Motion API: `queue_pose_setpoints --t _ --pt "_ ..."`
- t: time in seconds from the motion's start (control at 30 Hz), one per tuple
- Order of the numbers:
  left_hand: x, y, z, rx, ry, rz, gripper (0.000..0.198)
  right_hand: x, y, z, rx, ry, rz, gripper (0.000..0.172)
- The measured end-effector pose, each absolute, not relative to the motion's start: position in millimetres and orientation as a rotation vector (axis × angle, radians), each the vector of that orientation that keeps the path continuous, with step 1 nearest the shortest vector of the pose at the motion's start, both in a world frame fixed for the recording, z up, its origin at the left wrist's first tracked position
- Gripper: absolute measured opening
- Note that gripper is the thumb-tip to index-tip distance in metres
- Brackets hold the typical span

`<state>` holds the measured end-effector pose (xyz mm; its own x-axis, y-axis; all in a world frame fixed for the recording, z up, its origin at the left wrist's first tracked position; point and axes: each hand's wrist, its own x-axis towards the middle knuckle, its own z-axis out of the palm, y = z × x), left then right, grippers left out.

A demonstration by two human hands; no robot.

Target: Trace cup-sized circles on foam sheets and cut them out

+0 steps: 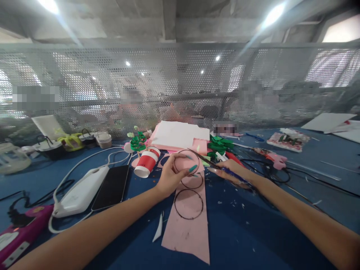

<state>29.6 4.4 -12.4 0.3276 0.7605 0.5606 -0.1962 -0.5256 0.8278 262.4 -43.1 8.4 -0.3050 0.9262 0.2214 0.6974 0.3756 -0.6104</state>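
Noted matte pink paper strip, flat at centre on smooth blue tabletop, with dark drawn circles and slanted lower edge. Found left hand pinching circle-marked piece at strip's far end; cannot tell if joined. Found right hand gripping slim-bladed scissors, tips near drawn line. Noted open room right of strip, amid small white scraps; tighter leftward, beside glossy black phone.

A blue table lies under the hands, a grey perforated screen beyond them; high above, a ceiling with lights, a bright window rightward.
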Motion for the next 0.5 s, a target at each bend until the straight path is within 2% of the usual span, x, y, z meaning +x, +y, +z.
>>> queue_pose_setpoints --t 0.2,0.5 --pt "29.6 4.8 -13.1 1.686 0.5 1.311 0.04 264.4 -45.5 10.9 -1.398 -2.1 0.666 0.042" --pt "30.6 2.3 -9.4 1.72 0.561 1.347 0.036 264.5 -44.1 7.7 -1.399 -2.09 0.635 0.043"
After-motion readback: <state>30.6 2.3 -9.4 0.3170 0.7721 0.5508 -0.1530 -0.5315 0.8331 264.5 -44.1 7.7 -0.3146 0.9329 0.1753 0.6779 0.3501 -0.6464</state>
